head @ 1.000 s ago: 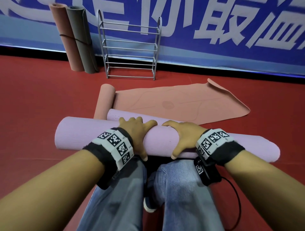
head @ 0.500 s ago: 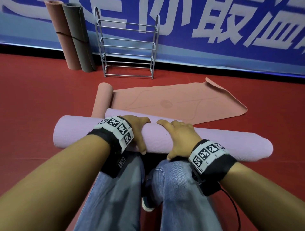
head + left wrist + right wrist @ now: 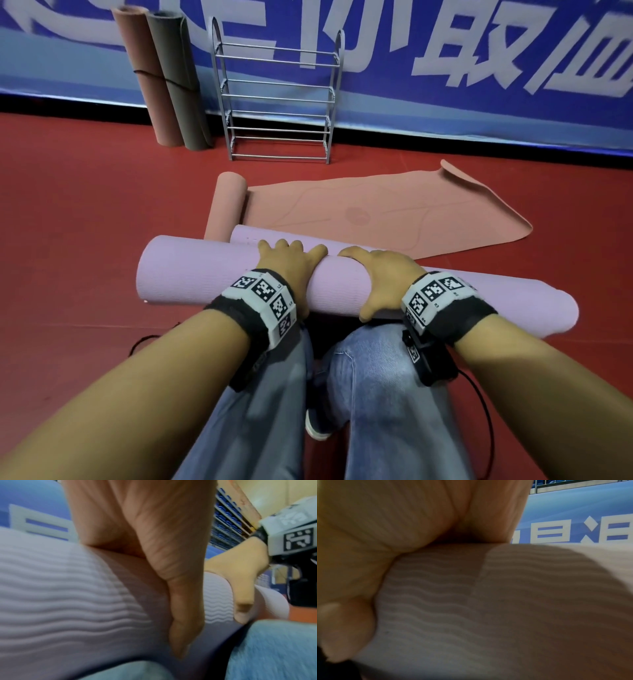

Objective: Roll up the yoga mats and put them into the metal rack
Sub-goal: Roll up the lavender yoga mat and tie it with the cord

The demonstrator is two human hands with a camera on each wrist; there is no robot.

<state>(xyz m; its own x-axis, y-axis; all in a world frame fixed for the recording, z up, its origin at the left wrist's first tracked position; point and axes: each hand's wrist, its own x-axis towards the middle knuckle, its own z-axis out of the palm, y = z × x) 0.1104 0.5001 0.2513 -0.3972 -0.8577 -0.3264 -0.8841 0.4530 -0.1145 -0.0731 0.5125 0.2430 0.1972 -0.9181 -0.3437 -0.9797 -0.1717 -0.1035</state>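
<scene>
The red floor (image 3: 85, 212) carries everything here, and the widest thing on it, the salmon mat (image 3: 394, 212), lies mostly flat with only its left end rolled; being unrolled, it is, I judge, the largest piece of work left. The purple mat (image 3: 191, 274) lies across the person's knees as a nearly finished roll, with a narrow strip of its tail still flat on the floor just beyond the hands and touching the salmon mat. The roll looks uneven: its right end tapers to a rounded nose while the left end is blunt, so it may be telescoping, and if the last turn goes on skewed it could cone out further and sit badly in the metal rack (image 3: 279, 99), which stands against the banner wall, well apart, with bare rails. Both hands sit near the middle, leaving the long ends unsupported; on lifting, those ends could sag and the spiral loosen. The left hand (image 3: 291, 270) is draped over the top with fingers curved round the far side and thumb down the near side, its grip closed around the roll; the right hand (image 3: 380, 281) clasps it likewise. Two rolled mats (image 3: 171, 82) lean upright left of the rack, near enough to be knocked during loading.
</scene>
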